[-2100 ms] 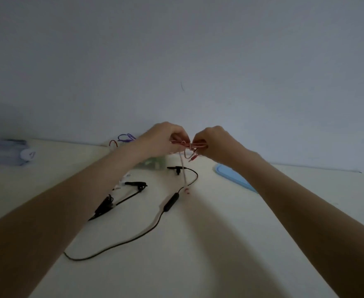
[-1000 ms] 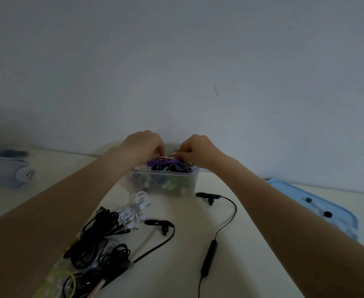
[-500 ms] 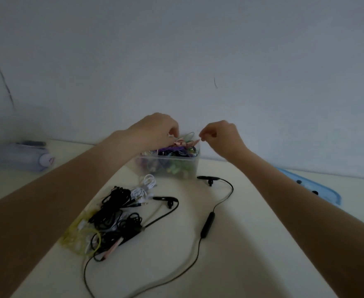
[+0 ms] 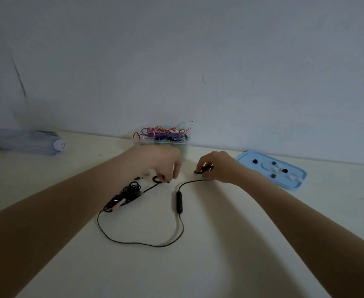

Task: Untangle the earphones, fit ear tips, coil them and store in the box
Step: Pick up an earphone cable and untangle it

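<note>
Against a bare grey wall, the cream counter (image 4: 198,265) carries black neckband earphones (image 4: 179,202), each earbud pinched by left hand (image 4: 161,162) and right hand (image 4: 217,166) fingers before the clear box (image 4: 163,143); no writing is legible.

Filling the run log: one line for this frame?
left hand: pinches earbud | right hand: pinches other earbud | black earphones: on table | box: full

Person | left hand (image 4: 161,162): bare, no rings seen | right hand (image 4: 217,166): bare | forearms: uncovered, no sleeves, no watch or bands seen
</note>
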Demonstrator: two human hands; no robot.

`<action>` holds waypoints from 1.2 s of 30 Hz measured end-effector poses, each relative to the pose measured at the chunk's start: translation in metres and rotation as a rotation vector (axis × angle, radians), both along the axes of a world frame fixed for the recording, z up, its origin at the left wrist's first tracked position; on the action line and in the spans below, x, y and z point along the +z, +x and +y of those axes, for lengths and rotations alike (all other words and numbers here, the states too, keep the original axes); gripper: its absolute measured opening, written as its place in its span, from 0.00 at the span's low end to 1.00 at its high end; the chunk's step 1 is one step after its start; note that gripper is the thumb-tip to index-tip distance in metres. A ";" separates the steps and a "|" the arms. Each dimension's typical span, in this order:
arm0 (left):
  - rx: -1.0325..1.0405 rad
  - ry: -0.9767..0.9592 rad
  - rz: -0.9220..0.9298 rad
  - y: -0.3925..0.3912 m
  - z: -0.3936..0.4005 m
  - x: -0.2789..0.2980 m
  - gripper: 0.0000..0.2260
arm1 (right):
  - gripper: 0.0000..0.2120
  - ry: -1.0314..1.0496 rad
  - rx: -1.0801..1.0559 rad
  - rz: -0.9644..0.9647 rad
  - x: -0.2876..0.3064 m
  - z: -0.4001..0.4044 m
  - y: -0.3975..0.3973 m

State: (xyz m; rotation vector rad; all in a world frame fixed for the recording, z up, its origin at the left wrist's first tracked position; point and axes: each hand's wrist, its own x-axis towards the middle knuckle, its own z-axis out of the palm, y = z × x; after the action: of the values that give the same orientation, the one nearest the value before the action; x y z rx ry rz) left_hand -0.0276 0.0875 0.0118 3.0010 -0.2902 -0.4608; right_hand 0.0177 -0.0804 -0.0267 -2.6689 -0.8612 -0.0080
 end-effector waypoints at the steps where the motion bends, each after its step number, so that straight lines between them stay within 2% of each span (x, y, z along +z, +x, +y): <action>1: -0.006 -0.080 -0.043 0.000 0.000 0.005 0.06 | 0.09 0.040 0.000 0.019 0.002 -0.001 -0.001; 5: -0.033 -0.549 -0.198 -0.001 -0.021 0.032 0.05 | 0.04 0.218 -0.036 0.138 0.014 -0.022 -0.009; 8: -0.023 -0.908 -0.230 -0.002 -0.045 0.042 0.04 | 0.03 0.196 -0.086 0.134 0.018 -0.041 -0.011; 12: 0.047 -1.143 -0.199 0.007 -0.074 0.034 0.04 | 0.03 0.194 -0.223 0.114 0.011 -0.072 -0.007; 14: 0.103 -1.204 -0.154 0.012 -0.089 0.022 0.06 | 0.03 0.176 -0.281 0.136 0.005 -0.089 -0.005; 18: 0.174 -1.228 -0.070 0.026 -0.113 -0.004 0.06 | 0.09 0.042 -0.297 0.169 0.004 -0.112 -0.005; 20: 0.184 -1.233 -0.045 0.033 -0.119 -0.010 0.05 | 0.09 0.045 -0.311 0.068 0.012 -0.121 0.000; 23: 0.203 -1.242 -0.018 0.042 -0.125 -0.015 0.07 | 0.07 0.200 -0.386 -0.103 0.025 -0.133 0.014; 25: 0.227 -1.281 0.007 0.048 -0.126 -0.019 0.07 | 0.09 0.223 -0.440 -0.152 0.027 -0.136 0.027; 32: 0.312 -1.424 0.115 0.058 -0.120 -0.040 0.11 | 0.14 0.087 -0.419 -0.118 0.001 -0.118 0.063; 36: 0.362 -1.493 0.104 0.065 -0.116 -0.052 0.13 | 0.12 0.020 -0.437 -0.124 -0.015 -0.112 0.082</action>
State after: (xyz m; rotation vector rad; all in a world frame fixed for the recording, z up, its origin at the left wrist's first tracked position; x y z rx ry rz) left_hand 0.0372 -0.0284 -0.0398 1.5071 -0.0158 -0.1824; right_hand 0.0996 -0.1927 -0.0414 -2.8031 -0.2929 -0.2853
